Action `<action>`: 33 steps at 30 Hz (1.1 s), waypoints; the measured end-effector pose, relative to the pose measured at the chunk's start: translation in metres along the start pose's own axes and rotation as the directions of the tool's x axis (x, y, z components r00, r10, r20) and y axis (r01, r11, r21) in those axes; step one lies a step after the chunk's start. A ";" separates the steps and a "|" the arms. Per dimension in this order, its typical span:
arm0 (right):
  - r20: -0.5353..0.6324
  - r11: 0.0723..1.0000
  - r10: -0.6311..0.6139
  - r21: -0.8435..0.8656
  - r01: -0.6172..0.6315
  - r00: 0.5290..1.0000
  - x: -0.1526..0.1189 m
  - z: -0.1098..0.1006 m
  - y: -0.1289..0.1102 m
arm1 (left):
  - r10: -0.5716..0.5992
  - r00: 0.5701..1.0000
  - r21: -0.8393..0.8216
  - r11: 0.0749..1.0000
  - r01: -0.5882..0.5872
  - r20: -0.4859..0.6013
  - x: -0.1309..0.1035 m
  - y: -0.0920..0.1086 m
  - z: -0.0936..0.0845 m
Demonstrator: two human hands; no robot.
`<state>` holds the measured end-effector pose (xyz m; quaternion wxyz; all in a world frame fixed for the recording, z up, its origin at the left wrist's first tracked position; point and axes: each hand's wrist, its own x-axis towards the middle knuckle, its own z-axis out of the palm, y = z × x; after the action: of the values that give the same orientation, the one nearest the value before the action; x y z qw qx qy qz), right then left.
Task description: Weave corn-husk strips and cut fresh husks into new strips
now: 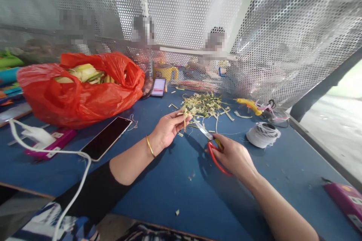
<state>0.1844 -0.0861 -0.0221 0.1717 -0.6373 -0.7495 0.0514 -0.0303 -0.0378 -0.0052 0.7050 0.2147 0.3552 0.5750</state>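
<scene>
The left hand (pixel 168 128), a gold bangle (pixel 150 146) at its wrist, pinches a small piece of pale dried husk (pixel 185 117) between thumb and fingertips, over the near edge of a loose heap of pale-green strips and trimmings (pixel 204 104) on the blue worktop (pixel 181 188). The right hand (pixel 233 156) grips a pair of scissors (pixel 204 131) by red handles, the metal blades pointing up and left toward the pinched piece; whether the blades touch it cannot be told. To the right of the heap lies a yellow glue gun (pixel 249 105), and nearer the right hand stands a roll of whitish cord (pixel 263 135). A red plastic bag (pixel 85 98), open at the top and holding pale husks (pixel 85 72), sits at the left of the worktop. In front of it a smartphone (pixel 106 138) lies face up and dark, and beside that a white plug (pixel 39 135) with a white cable (pixel 85 175) sits on a magenta power strip (pixel 55 144). Another magenta power strip (pixel 343 199) is at the right edge. A second phone (pixel 158 87), its screen lit, leans near the perforated metal partition (pixel 195 19), behind which people (pixel 216 45) are partly visible.
</scene>
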 end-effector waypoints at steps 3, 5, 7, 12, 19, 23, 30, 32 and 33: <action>0.132 0.985 -0.057 -0.157 0.077 0.990 0.000 0.007 -0.003 | -0.007 1.000 -0.001 1.000 0.007 0.000 -0.001 0.000 0.001; 0.197 0.967 -0.144 -0.183 0.180 0.970 -0.002 0.010 -0.005 | -0.010 1.000 0.009 1.000 0.010 0.005 -0.002 0.000 0.000; 0.214 0.948 -0.232 -0.167 0.269 0.949 -0.004 0.011 -0.005 | -0.013 1.000 0.028 1.000 0.013 0.013 -0.002 0.000 -0.001; 0.017 0.942 -0.287 0.188 0.278 0.958 -0.001 0.009 -0.006 | -0.027 0.998 0.054 0.998 0.024 0.057 -0.007 -0.006 -0.001; 0.047 0.566 0.009 0.823 -0.044 0.999 0.017 0.027 -0.042 | -0.090 0.984 0.103 0.992 0.075 0.152 -0.011 -0.024 -0.003; 0.045 0.447 0.053 0.892 -0.064 0.998 0.020 0.034 -0.054 | -0.095 0.984 0.148 0.986 0.073 0.148 -0.013 -0.026 -0.003; -0.061 0.656 0.066 0.755 0.003 0.996 0.012 0.033 -0.050 | 0.031 0.990 0.353 0.932 -0.079 0.138 -0.015 -0.030 -0.001; -0.101 0.705 0.022 0.707 0.056 0.995 0.009 0.031 -0.050 | 0.070 0.990 0.375 0.920 -0.112 0.124 -0.014 -0.033 -0.002; -0.119 0.718 0.001 0.691 0.082 0.993 0.008 0.029 -0.050 | 0.074 0.991 0.379 0.918 -0.113 0.116 -0.014 -0.034 -0.002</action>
<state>0.1268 -0.0831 -0.0332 0.4404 -0.5117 -0.6787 0.2891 -0.0104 -0.0595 -0.0276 0.6376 0.3938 0.4152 0.5158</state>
